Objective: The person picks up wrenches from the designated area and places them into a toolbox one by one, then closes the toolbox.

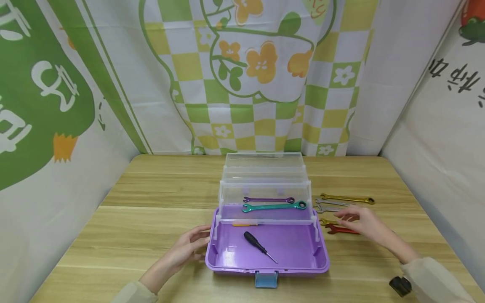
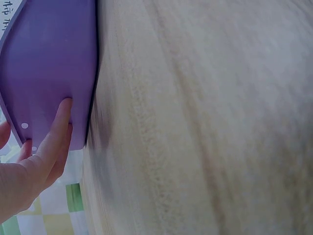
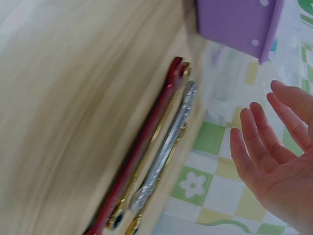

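From my end, saw purple toolbox (image 1: 299,248) mid-bench (image 1: 151,189), between left and right edges, clear tiers (image 1: 265,174) raised toward far edge. Left hand (image 1: 191,244), fingers extended, touched toolbox's left wall. Right hand (image 1: 360,221) held nothing, fingers loosely curved and apart, above wrenches toward bench's right edge: red wrench (image 1: 342,229) on near side, silver wrenches (image 1: 329,208) beyond, gold wrench (image 1: 348,198) closest to far edge. Black screwdriver (image 1: 255,242) lay on toolbox floor; teal wrench (image 1: 274,206) showed at lowest tier.
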`<state>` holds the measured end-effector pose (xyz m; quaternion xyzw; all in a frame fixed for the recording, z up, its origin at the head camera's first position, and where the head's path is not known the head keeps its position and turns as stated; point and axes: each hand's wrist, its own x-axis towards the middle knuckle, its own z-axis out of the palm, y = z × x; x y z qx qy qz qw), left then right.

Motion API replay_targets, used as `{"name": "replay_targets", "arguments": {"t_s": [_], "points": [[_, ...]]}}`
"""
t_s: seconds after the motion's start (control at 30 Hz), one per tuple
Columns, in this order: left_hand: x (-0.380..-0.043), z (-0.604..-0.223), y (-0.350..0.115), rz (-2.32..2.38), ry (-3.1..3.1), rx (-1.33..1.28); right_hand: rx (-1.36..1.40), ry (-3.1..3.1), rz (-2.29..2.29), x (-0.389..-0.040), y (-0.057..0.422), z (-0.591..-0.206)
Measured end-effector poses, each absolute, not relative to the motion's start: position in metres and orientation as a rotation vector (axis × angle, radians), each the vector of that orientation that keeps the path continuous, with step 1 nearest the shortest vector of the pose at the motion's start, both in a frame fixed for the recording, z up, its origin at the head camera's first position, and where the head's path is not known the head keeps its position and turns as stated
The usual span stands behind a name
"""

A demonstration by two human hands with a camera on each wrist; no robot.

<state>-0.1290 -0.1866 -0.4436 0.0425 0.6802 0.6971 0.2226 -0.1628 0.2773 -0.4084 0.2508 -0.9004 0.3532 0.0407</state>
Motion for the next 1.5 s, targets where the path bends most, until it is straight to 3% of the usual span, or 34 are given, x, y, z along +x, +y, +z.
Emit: {"name": "replay_targets", "arguments": {"t_s": [1.5], "points": [[-0.129, -0.443, -0.187, 1.918, 1.884, 0.117, 0.751, -3.023, 0.741, -0.173, 0.305, -0.451]]}}
